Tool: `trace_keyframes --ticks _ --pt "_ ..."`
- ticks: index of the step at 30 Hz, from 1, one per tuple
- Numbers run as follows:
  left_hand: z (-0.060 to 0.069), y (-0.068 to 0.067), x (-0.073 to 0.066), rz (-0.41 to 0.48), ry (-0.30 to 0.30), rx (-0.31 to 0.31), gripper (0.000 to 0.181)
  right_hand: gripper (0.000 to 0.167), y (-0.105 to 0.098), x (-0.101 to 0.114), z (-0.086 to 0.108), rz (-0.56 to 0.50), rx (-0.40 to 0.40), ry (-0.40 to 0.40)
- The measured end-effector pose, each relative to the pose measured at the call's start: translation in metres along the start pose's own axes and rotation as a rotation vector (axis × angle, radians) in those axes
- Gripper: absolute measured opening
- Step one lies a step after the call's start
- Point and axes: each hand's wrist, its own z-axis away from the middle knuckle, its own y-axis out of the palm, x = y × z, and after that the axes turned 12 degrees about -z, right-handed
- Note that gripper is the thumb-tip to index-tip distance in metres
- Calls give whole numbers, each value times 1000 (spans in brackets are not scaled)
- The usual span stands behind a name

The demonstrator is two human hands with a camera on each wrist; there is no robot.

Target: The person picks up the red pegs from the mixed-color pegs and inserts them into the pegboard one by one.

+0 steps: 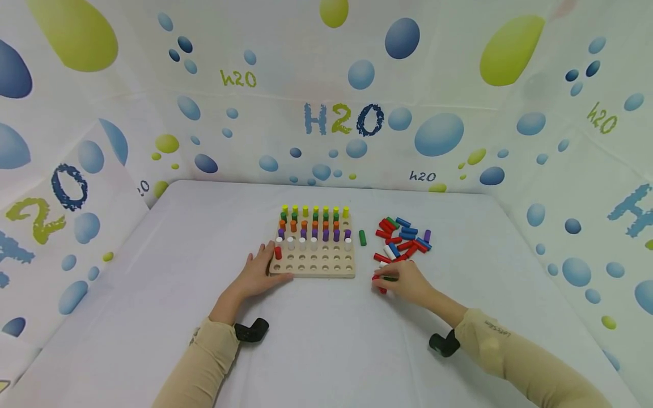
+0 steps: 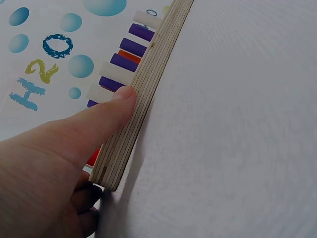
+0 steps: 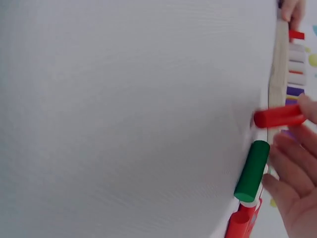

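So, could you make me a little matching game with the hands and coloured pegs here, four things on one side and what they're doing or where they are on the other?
Column one
1. Left hand
2. Right hand
3. Yellow pegs
4. Loose blue pegs

Column two
A. Holding a red peg
B. Lying to the right of the pegboard
C. Touching the pegboard's near-left corner
D. Standing in the pegboard's farthest row

Pairs: 1-C, 2-A, 3-D, 4-B
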Motion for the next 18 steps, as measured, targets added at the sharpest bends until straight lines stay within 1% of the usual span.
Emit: trace_keyframes --ticks 4,8,13,18 --pt "2 0 -1 21 16 -18 103 27 -3 -4 2 -150 10 29" --pt "1 1 -1 13 0 -7 102 29 -6 -7 5 -272 -2 60" --pt "-1 2 1 -14 -18 18 100 31 -9 -8 5 -369 -44 98" --pt "-1 0 0 -16 -17 21 99 32 -16 -6 5 -416 -77 106"
